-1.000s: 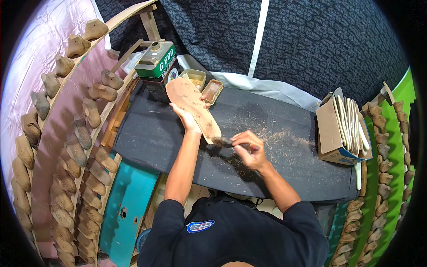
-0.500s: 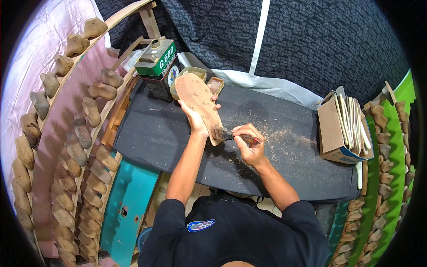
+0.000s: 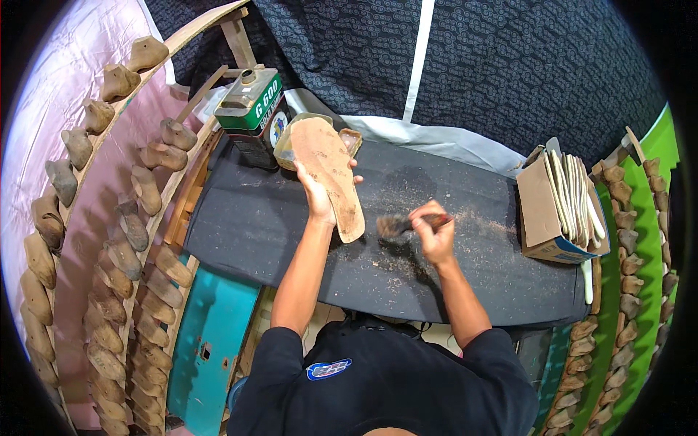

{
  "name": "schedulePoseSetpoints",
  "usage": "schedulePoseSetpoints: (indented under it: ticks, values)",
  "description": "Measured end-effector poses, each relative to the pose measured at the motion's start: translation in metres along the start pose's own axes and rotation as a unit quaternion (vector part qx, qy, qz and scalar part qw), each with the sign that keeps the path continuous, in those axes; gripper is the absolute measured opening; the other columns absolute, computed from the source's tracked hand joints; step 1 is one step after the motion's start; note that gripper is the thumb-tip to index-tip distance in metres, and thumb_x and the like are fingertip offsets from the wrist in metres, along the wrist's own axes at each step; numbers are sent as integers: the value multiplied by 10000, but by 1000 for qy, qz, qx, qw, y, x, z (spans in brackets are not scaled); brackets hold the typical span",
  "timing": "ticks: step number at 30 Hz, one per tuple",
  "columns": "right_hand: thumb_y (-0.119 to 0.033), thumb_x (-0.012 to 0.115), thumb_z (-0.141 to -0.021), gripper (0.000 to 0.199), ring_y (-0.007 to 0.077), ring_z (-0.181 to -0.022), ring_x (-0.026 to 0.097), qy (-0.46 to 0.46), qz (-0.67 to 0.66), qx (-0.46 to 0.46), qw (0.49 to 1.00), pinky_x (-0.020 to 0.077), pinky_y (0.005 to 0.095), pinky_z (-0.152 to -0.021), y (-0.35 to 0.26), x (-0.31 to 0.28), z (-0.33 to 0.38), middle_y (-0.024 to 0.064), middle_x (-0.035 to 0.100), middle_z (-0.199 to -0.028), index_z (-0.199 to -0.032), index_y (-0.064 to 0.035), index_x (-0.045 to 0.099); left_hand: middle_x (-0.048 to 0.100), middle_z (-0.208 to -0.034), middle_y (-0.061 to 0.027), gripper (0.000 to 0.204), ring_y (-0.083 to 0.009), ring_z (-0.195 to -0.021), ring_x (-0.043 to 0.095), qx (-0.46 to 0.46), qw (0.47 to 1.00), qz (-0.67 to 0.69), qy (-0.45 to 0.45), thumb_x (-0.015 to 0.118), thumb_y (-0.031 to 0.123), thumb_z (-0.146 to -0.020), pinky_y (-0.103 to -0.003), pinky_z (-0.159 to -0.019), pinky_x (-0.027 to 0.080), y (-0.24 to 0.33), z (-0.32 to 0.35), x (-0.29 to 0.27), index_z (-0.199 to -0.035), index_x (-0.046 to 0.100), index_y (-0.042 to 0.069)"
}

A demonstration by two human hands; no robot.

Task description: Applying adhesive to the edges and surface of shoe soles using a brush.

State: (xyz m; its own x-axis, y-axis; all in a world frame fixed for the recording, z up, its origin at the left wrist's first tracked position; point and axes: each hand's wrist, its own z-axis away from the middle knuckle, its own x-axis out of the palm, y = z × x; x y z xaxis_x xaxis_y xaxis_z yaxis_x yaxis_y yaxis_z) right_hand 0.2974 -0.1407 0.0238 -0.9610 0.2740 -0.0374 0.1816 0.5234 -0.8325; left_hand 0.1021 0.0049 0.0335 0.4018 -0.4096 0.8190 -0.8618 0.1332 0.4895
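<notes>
My left hand is closed round the edges of a tan insole, its mottled face turned up and its narrower end toward me. In my right hand is a brush with dark bristles, gripped by its handle. The bristles point left and are apart from the insole, a little to the right of its near end. Both are held above a dark cloth-covered table strewn with light shavings.
A green and black metal can stands at the back left, beside yellowish open tubs. At the right, a cardboard box holds several upright pale soles. Racks of wooden shoe lasts flank the table on both sides.
The brush has come off the near end of the insole and moved right with my right hand. The insole has shifted slightly right.
</notes>
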Motion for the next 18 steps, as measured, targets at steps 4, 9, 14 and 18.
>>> schedulePoseSetpoints:
  ticks: [4, 9, 14, 18]
  values:
    - [18, 608, -882, 66, 130, -821, 597, 48, 11, -74, 996, 496, 257, -712, -24, -6, -33, 106, 627, -978, -941, 20, 636, 573, -1292, -162, 804, -280, -1032, 627, -67, 993, -95, 5, 209, 665, -961, -459, -805, 572, -9, 8, 11, -1425, 404, 39]
    - [62, 662, -827, 191, 236, -950, 651, 24, 121, -202, 971, 526, 315, -805, -49, 0, -76, 142, 652, -1058, -1008, 5, 672, 568, -1302, -174, 720, -278, -1037, 625, -109, 986, -118, -43, 203, 557, -981, -440, -802, 574, -22, 16, 2, -1413, 423, 24]
    - [65, 717, -774, 293, 304, -974, 658, -57, 234, -289, 926, 546, 367, -824, -59, 15, -89, 143, 658, -1074, -1053, -19, 685, 569, -1299, -159, 696, -262, -1053, 616, -120, 972, -188, -71, 227, 548, -985, -430, -816, 566, -21, 23, 8, -1407, 428, 33]
    - [60, 727, -761, 298, 314, -973, 654, -75, 209, -289, 931, 547, 375, -828, -38, 29, -69, 151, 653, -1067, -1046, -17, 685, 583, -1261, -148, 705, -245, -1069, 604, -126, 984, -123, -5, 221, 564, -980, -439, -872, 548, -13, 25, 14, -1391, 441, 35]
